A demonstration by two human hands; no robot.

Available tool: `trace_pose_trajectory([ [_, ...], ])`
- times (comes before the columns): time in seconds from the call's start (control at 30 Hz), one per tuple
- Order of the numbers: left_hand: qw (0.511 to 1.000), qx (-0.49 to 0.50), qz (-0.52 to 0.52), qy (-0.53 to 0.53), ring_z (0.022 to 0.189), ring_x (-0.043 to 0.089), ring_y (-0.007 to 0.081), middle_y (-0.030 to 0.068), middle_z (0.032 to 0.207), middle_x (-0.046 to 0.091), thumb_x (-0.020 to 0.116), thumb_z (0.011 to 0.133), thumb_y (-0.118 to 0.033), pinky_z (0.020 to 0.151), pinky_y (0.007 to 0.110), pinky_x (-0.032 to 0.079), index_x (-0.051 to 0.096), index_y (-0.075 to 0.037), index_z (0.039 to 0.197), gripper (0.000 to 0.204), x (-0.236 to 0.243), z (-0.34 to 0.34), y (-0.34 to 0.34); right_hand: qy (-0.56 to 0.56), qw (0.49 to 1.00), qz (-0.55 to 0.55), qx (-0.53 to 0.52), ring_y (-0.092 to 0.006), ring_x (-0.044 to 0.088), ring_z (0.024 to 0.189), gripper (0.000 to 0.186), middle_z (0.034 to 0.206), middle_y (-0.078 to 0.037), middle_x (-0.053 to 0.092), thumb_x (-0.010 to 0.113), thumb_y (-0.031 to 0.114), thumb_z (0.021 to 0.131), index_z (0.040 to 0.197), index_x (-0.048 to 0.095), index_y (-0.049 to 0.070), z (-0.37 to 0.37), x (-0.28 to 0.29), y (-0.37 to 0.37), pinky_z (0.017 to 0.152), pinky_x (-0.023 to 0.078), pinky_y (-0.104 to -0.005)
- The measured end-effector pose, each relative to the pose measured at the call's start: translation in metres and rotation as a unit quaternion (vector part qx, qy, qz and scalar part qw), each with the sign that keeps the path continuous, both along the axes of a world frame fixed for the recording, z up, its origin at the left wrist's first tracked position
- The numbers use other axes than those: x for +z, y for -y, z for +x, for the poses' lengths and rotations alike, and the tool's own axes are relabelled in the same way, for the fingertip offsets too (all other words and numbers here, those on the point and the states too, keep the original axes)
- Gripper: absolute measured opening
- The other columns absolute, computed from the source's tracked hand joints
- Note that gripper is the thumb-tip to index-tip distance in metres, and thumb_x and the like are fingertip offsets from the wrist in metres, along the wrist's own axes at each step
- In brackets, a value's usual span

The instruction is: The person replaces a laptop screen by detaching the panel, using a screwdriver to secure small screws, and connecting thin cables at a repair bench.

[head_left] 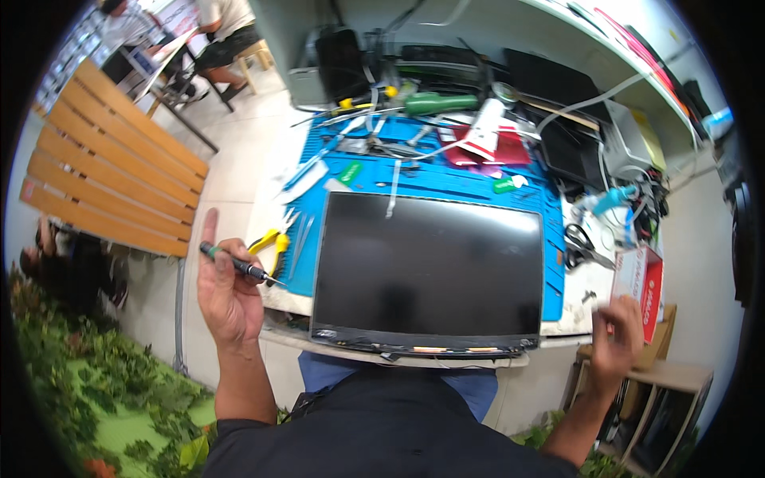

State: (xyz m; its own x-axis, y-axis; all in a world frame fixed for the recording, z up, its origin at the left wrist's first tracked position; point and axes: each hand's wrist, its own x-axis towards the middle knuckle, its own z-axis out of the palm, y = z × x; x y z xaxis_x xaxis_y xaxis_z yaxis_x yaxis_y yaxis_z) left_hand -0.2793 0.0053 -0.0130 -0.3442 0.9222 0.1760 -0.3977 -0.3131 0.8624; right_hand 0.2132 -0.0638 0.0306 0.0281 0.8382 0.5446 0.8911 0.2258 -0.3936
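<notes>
My left hand [229,295] is closed around a screwdriver [239,264] with a dark handle and a green band; its index finger points out straight. The screwdriver's thin tip is angled right, toward the table edge. In front of me a black laptop screen [430,271] lies face up, its lower edge exposed and overhanging the near table edge. My right hand [615,342] hovers off the table's right front corner, apart from the screen. Its fingers are bent and blurred, so I cannot see whether they hold anything. Yellow-handled pliers [275,241] and tweezers [301,240] lie beside my left hand.
A blue work mat [554,239] under the screen carries scattered tools, with a green-handled tool [440,103] behind. Black scissors [586,245] and a red-and-white box [640,291] are at right. A slatted wooden chair [119,159] stands left; people sit at the far left.
</notes>
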Motion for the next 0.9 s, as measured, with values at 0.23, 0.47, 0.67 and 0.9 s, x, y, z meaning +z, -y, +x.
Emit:
trace_pose_trajectory([
  [0.23,0.983,-0.059,-0.007,0.172,0.079,0.066,0.011,0.0034,0.095,0.059,0.057,0.112,-0.033,0.062,0.021,0.059,0.036,-0.001,0.16,0.061,-0.019,-0.039,0.014,-0.477,0.657,-0.57,-0.128,-0.0256,0.071,0.064,0.033,0.077,-0.011,0.067,0.067,0.033,0.107,0.103,0.062,0.0,0.028,-0.189,0.182,0.059,0.061,-0.0408],
  [0.47,0.991,-0.03,-0.051,0.121,0.086,0.071,0.0122,0.0041,0.099,0.06,0.057,0.112,-0.029,0.064,0.02,0.064,0.042,-0.009,0.157,0.051,-0.011,-0.03,0.007,-0.62,0.411,-0.604,-0.287,-0.0199,0.07,0.073,0.046,0.087,-0.005,0.071,0.073,0.051,0.1,0.099,0.067,0.005,0.006,-0.249,0.28,0.069,0.056,-0.0305],
  [0.67,0.998,0.007,-0.039,0.056,0.086,0.072,0.0131,0.0047,0.102,0.061,0.059,0.111,-0.025,0.063,0.02,0.064,0.04,-0.009,0.159,0.053,0.001,-0.024,0.002,-0.616,0.409,-0.616,-0.271,-0.0173,0.069,0.076,0.042,0.088,-0.003,0.071,0.076,0.046,0.099,0.099,0.068,0.005,-0.002,-0.282,0.317,0.071,0.054,-0.0299],
  [0.9,0.998,-0.022,-0.067,0.008,0.066,0.071,0.0143,0.0042,0.095,0.061,0.064,0.109,-0.027,0.047,0.023,0.057,0.04,-0.011,0.159,0.058,-0.002,-0.027,-0.003,-0.567,0.459,-0.662,-0.171,-0.0143,0.067,0.08,0.036,0.09,-0.001,0.071,0.079,0.04,0.097,0.099,0.07,0.005,0.009,-0.299,0.336,0.073,0.052,-0.0292],
])
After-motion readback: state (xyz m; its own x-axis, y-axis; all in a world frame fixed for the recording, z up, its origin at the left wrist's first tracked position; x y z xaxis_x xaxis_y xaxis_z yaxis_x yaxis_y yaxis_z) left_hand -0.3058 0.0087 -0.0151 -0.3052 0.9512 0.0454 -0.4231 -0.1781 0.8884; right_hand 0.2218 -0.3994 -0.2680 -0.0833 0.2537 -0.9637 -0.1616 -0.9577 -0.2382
